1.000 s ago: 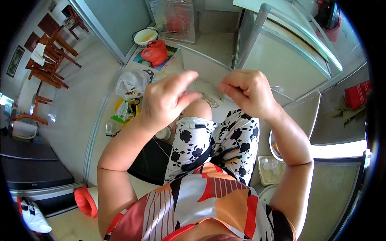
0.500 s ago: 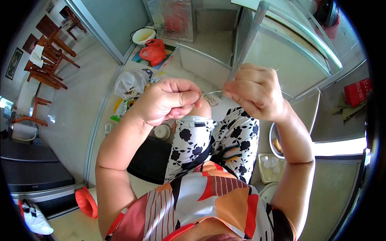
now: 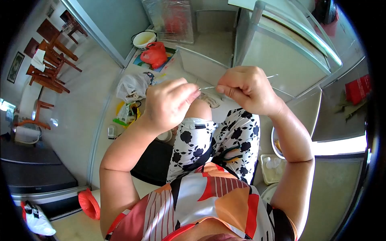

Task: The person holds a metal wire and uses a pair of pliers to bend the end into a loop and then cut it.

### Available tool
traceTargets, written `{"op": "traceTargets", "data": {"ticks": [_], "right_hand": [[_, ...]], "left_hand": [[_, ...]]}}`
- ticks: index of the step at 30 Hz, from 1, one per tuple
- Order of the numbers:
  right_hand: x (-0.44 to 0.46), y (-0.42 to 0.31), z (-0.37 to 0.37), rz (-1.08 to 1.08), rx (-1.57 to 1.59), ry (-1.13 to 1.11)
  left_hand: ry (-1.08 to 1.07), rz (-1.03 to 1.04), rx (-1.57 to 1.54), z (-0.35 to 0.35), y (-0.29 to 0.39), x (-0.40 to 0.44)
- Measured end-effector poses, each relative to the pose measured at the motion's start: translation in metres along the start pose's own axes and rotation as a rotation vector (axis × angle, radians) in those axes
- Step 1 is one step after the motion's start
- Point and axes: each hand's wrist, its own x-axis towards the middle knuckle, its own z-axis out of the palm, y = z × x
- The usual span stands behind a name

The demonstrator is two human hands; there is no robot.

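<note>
Stretched between my two hands is a thin, pale twisted strand (image 3: 207, 87); whether it is wire or string I cannot tell. My left hand (image 3: 168, 103) is closed, pinching one part between thumb and fingers, its back turned up. On the other side my right hand (image 3: 250, 90) is closed round the strand, with thumb and index finger pressed together. A thin loose end (image 3: 273, 75) sticks out beyond the right knuckles. Both hands are held above my knees, over patterned trousers (image 3: 193, 140). The fingers hide most of the strand.
A white bucket (image 3: 143, 39), red plastic bag (image 3: 154, 55) and clear plastic bag (image 3: 130, 87) stand on the floor ahead to the left. A cabinet door (image 3: 201, 61) hangs open ahead. At my right are a bowl (image 3: 276, 149) and a tray (image 3: 265, 176) with small whitish items.
My left hand has rolled over so its back shows, and moved slightly left. My right hand has shifted a little left. The strand stays between them.
</note>
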Motion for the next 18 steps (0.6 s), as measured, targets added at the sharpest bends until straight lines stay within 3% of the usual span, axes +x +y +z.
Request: {"op": "traceTargets", "data": {"ticks": [1, 4, 5, 6, 8, 10, 11, 14, 15, 18], "right_hand": [[-0.001, 0.0, -0.001, -0.088, -0.037, 0.033], [-0.002, -0.016, -0.008, -0.354, -0.278, 0.085], [-0.001, -0.025, -0.011, -0.451, -0.38, 0.099], [0.0, -0.033, -0.012, -0.507, -0.385, 0.126], [-0.003, -0.026, -0.01, -0.381, -0.365, -0.011], [-0.011, -0.005, -0.004, -0.119, -0.241, -0.079], [-0.01, 0.003, -0.003, 0.009, -0.187, -0.108], [-0.007, 0.005, -0.006, 0.383, 0.009, -0.178], [-0.006, 0.004, -0.001, 0.451, 0.188, -0.108], [0.0, -0.001, -0.006, 0.557, 0.309, -0.162]], "left_hand": [[-0.06, -0.203, -0.253, 0.0, 0.001, -0.004], [-0.288, -1.184, -1.794, -0.009, -0.001, -0.009], [-0.358, -1.156, -1.88, -0.006, 0.003, -0.017], [-0.437, -0.999, -2.062, 0.0, 0.008, -0.024], [-0.503, -1.11, -2.178, 0.01, 0.007, -0.036], [-0.291, -1.142, -1.508, 0.015, 0.0, -0.038], [-0.349, -0.904, -1.018, 0.013, -0.002, -0.032], [-0.082, -0.28, -0.091, 0.011, 0.009, -0.015], [-0.026, -0.116, 0.095, 0.013, 0.007, -0.013], [-0.012, -0.018, 0.262, 0.011, 0.01, -0.006]]}}
